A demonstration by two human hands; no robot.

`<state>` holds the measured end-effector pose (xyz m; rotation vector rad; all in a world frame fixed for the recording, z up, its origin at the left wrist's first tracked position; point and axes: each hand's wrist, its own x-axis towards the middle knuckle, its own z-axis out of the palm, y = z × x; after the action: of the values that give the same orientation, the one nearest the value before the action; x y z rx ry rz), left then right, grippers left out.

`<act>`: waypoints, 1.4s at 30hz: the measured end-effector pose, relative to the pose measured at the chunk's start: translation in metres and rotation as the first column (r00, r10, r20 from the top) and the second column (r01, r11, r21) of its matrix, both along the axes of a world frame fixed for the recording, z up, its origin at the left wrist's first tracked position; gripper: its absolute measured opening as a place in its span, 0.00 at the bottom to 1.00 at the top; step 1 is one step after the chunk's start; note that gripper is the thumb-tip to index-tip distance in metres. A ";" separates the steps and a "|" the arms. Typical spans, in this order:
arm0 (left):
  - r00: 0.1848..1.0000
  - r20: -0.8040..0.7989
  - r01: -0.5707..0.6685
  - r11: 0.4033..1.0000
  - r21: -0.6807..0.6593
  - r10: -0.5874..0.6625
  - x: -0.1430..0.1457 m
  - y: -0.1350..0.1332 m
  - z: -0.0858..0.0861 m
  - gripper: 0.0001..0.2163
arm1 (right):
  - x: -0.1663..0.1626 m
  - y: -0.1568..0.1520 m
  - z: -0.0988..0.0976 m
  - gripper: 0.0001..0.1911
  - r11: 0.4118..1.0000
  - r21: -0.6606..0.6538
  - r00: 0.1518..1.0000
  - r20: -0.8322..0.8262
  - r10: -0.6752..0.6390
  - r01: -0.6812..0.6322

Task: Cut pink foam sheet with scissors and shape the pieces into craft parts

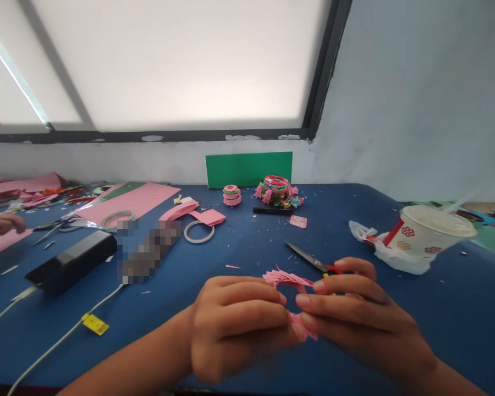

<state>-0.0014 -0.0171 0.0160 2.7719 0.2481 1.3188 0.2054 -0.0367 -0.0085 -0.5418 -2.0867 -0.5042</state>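
Both my hands meet low in the middle of the view over a blue table (239,253). My left hand (235,324) and my right hand (355,313) are closed, fingertips almost touching, on a fringed pink paper strip (286,278) curled into a ring between them. A lower part of the pink paper sticks out under my fingers. Scissors (309,258) with red handles lie on the table just behind my right hand.
A lidded paper cup (433,231) on a plastic bag lies at the right. Tape rolls (198,231), pink paper sheets (127,201), finished fringed paper rings (277,191), a black pen and a green card sit farther back. A black box (72,261) with cables lies left. Another person's hand (0,223) reaches in at far left.
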 end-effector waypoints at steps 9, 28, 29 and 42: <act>0.998 0.060 0.013 0.984 0.175 -0.024 0.000 0.012 -0.013 0.03 | -0.001 0.007 -0.008 0.07 0.995 -0.076 0.983 -0.179 0.044 -0.059; 0.962 0.199 -0.103 0.927 -0.361 0.185 0.012 0.020 -0.022 0.09 | -0.012 0.017 -0.012 0.07 0.821 -0.552 0.952 -0.303 -0.035 -0.145; 0.966 0.181 -0.107 0.922 -0.372 0.185 0.012 0.020 -0.021 0.09 | -0.012 0.016 -0.012 0.07 0.816 -0.559 0.953 -0.301 -0.035 -0.146; 0.969 -0.035 -0.168 0.544 -0.822 0.246 0.016 0.028 -0.027 0.05 | -0.007 0.029 -0.021 0.12 0.607 -0.793 0.977 -0.173 -0.126 -0.062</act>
<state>0.0150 0.0113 -0.0107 1.8946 0.9466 0.9632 0.1987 -0.0075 -0.0292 -1.0943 -2.0083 0.5275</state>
